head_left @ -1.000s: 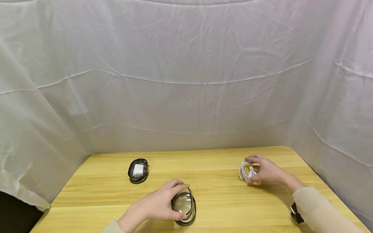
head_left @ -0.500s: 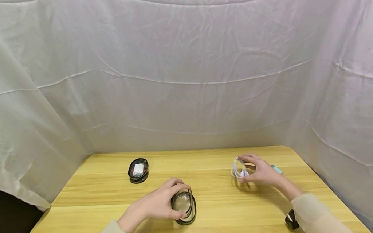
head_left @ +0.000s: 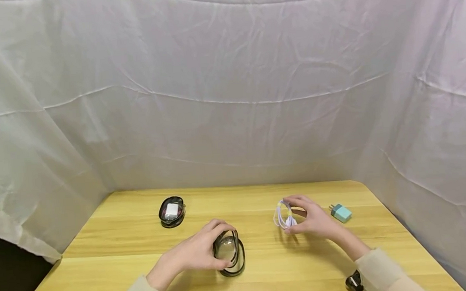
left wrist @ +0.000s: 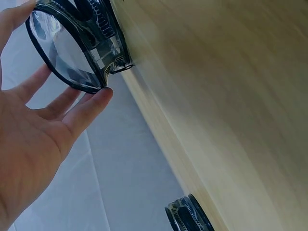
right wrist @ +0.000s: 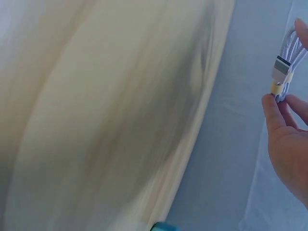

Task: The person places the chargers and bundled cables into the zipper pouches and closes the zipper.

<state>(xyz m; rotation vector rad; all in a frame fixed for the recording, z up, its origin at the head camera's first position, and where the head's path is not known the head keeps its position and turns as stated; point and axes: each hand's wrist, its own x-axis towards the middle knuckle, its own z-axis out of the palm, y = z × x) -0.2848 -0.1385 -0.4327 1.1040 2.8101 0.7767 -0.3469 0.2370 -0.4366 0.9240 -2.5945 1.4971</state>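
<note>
In the head view my left hand [head_left: 202, 248] grips the lid side of a small clear zip pouch with black edging [head_left: 227, 250] near the middle of the table. The left wrist view shows the pouch [left wrist: 65, 45] between thumb and fingertips, its zipper [left wrist: 102, 21] along the side. Further right, my right hand [head_left: 312, 217] pinches a coiled pale lilac USB charging cable [head_left: 281, 217] just above the table. In the right wrist view the cable's USB plug [right wrist: 281, 70] and a yellow tie [right wrist: 276, 88] show on the coil.
A teal charger plug [head_left: 341, 213] lies on the wooden table [head_left: 261, 289] to the right of my right hand. Back left lies a second black-edged clear pouch [head_left: 172, 212] with a white block inside. Pale cloth [head_left: 229, 95] hangs around the back and sides.
My right hand has carried the cable leftward, toward the pouch, uncovering the teal charger plug behind it. The left hand keeps its hold, and the pouch's lid is raised slightly more.
</note>
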